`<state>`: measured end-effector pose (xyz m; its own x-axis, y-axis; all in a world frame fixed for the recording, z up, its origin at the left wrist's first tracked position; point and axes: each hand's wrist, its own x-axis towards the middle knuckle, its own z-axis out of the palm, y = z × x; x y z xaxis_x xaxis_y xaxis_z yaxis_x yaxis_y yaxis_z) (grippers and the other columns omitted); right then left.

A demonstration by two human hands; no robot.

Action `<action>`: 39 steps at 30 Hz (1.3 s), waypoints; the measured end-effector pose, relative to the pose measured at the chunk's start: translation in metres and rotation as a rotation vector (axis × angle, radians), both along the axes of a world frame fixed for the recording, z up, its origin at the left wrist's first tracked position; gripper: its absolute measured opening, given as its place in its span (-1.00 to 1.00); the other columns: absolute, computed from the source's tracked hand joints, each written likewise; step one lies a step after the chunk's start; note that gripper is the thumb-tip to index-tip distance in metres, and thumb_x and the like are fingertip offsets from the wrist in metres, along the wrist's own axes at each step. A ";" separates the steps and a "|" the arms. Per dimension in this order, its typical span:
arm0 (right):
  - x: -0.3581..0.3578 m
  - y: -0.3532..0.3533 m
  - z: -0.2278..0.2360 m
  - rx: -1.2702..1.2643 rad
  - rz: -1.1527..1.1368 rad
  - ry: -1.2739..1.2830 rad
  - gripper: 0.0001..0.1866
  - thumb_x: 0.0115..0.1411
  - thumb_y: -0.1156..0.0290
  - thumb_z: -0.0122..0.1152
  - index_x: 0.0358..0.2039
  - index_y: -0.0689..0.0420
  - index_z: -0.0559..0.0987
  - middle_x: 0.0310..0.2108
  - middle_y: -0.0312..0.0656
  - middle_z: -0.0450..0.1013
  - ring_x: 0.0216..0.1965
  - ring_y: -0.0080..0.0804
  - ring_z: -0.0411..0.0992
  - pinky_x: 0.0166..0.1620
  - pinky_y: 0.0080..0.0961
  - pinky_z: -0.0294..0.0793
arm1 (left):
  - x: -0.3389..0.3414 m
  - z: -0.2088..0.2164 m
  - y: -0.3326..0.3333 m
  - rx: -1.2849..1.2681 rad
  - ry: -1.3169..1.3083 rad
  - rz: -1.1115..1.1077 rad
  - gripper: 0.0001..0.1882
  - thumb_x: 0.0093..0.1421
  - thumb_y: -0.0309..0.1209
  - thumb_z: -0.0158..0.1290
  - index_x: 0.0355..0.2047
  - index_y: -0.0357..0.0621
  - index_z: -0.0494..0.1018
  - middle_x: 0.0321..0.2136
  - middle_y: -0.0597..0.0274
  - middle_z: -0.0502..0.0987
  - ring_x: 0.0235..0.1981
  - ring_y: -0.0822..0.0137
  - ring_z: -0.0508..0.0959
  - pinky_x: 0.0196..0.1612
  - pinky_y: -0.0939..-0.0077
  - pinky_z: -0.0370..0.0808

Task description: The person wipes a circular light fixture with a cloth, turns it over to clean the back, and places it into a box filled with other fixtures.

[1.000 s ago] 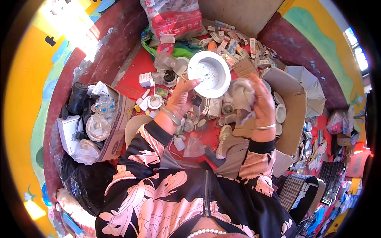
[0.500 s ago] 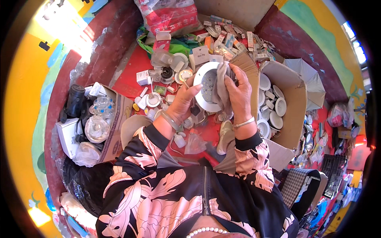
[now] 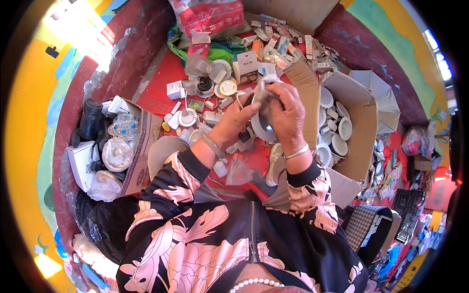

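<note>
A round white downlight (image 3: 264, 131) is held up in front of me, tilted so that its face is partly hidden by my hands. My left hand (image 3: 231, 123) grips its left side, thumb across the rim. My right hand (image 3: 286, 113) is closed on a grey cloth (image 3: 264, 90), pressed against the upper rim of the lamp. Below and beyond my hands, more white lamps lie on the red sheet, among them a ring-shaped lamp (image 3: 187, 117) and one with a yellowish ring (image 3: 227, 88).
At my right an open cardboard box (image 3: 359, 141) holds several white round lamps (image 3: 345, 129). On the left, another carton (image 3: 139, 156) contains plastic-wrapped parts. Small packages (image 3: 283, 46) are heaped at the back beside a red-and-white sack (image 3: 210, 17). My shoe (image 3: 276, 165) rests below my hands.
The downlight has turned, so its face with the small LEDs shows less. My right hand and the cloth have moved left along the rim.
</note>
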<state>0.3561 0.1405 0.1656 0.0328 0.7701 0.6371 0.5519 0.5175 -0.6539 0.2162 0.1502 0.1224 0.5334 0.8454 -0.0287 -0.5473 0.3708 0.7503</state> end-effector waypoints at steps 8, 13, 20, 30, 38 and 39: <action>0.009 -0.006 0.017 -0.534 0.430 0.193 -0.75 -0.05 0.72 0.01 -0.34 0.21 0.52 -0.41 -0.21 0.42 -0.33 -0.40 0.39 -0.24 -0.52 0.38 | -0.009 -0.002 0.007 0.097 -0.021 0.037 -0.18 -0.04 -0.08 0.18 0.14 -0.21 0.12 -0.04 0.21 0.35 -0.02 0.38 0.37 0.02 0.48 0.32; 0.022 -0.008 0.029 -0.650 0.599 0.113 -0.75 -0.04 0.71 -0.06 -0.35 0.23 0.51 -0.45 -0.30 0.40 -0.37 -0.60 0.36 -0.31 -0.62 0.36 | -0.006 -0.004 0.007 0.053 -0.084 0.014 -0.18 -0.03 -0.11 0.18 0.16 -0.23 0.10 -0.02 0.19 0.34 -0.01 0.37 0.37 0.02 0.46 0.33; 0.031 -0.012 0.044 -0.463 0.250 0.425 -0.78 -0.05 0.67 0.00 -0.36 0.23 0.53 -0.42 -0.22 0.44 -0.32 -0.49 0.41 -0.25 -0.65 0.36 | 0.001 0.006 0.006 0.000 -0.074 -0.008 -0.28 0.04 -0.17 0.13 0.15 -0.17 0.13 -0.04 0.23 0.37 -0.07 0.41 0.41 -0.02 0.51 0.37; 0.010 0.005 0.019 0.087 -0.131 -0.229 -0.83 -0.07 0.61 0.13 -0.39 0.16 0.53 -0.42 -0.12 0.43 -0.32 -0.12 0.38 -0.23 -0.33 0.36 | 0.003 0.007 -0.005 0.020 0.068 0.041 -0.39 0.07 -0.30 0.11 0.11 -0.16 0.19 -0.13 0.31 0.38 -0.16 0.51 0.39 -0.10 0.59 0.36; 0.012 0.006 0.018 0.033 -0.008 -0.199 -0.80 -0.09 0.63 0.15 -0.38 0.17 0.51 -0.44 -0.13 0.42 -0.32 -0.15 0.38 -0.21 -0.37 0.36 | 0.000 0.000 0.002 0.024 0.002 0.002 -0.36 0.09 -0.22 0.08 0.13 -0.20 0.17 -0.08 0.29 0.37 -0.11 0.46 0.39 -0.08 0.53 0.37; 0.015 0.007 0.018 0.025 -0.060 -0.208 -0.79 -0.09 0.63 0.16 -0.37 0.17 0.52 -0.43 -0.15 0.42 -0.32 -0.17 0.39 -0.21 -0.39 0.36 | 0.001 0.001 0.002 0.023 0.000 0.009 -0.36 0.09 -0.23 0.08 0.13 -0.20 0.17 -0.08 0.29 0.37 -0.11 0.47 0.39 -0.08 0.53 0.37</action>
